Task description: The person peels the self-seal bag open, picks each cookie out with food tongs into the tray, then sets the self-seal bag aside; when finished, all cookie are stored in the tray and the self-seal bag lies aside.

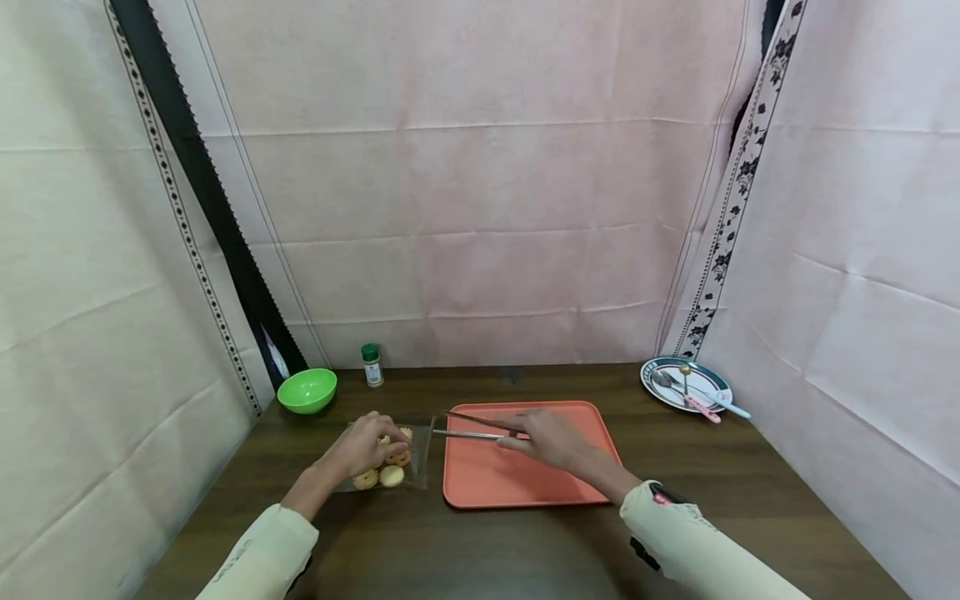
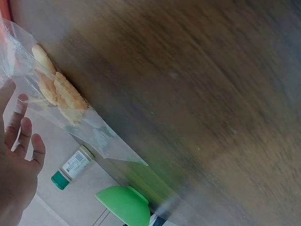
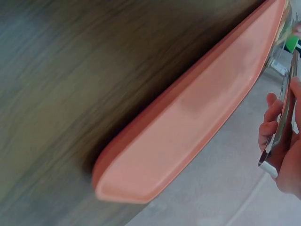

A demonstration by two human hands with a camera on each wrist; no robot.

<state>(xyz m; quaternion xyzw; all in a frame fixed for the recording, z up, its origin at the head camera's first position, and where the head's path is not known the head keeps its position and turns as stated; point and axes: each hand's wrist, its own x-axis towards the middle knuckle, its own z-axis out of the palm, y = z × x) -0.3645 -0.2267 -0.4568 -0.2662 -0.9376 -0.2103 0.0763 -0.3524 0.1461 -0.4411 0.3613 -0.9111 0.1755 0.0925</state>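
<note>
A clear plastic bag [image 1: 417,472] with several cookies [image 1: 392,476] lies left of the tray. My left hand [image 1: 369,443] is over it, fingertips pinching its film, which rises toward them in the left wrist view [image 2: 21,70]. Inside, the cookies [image 2: 68,96] look round and pale gold, some with ridged edges. My right hand [image 1: 551,437] grips metal tongs [image 1: 472,435] above the pink tray [image 1: 525,483]. The tongs' arms are spread, with their tips pointing left to the bag's side. In the right wrist view the fingers wrap the tongs [image 3: 282,134] near their bent end.
A green bowl [image 1: 307,391] and a green-capped shaker bottle [image 1: 372,365] stand at the back left. At the back right, a plate [image 1: 660,365] with a blue rim bears a spoon [image 1: 663,379] and other cutlery. Light cloth walls [image 1: 480,208] enclose the table [image 1: 420,550].
</note>
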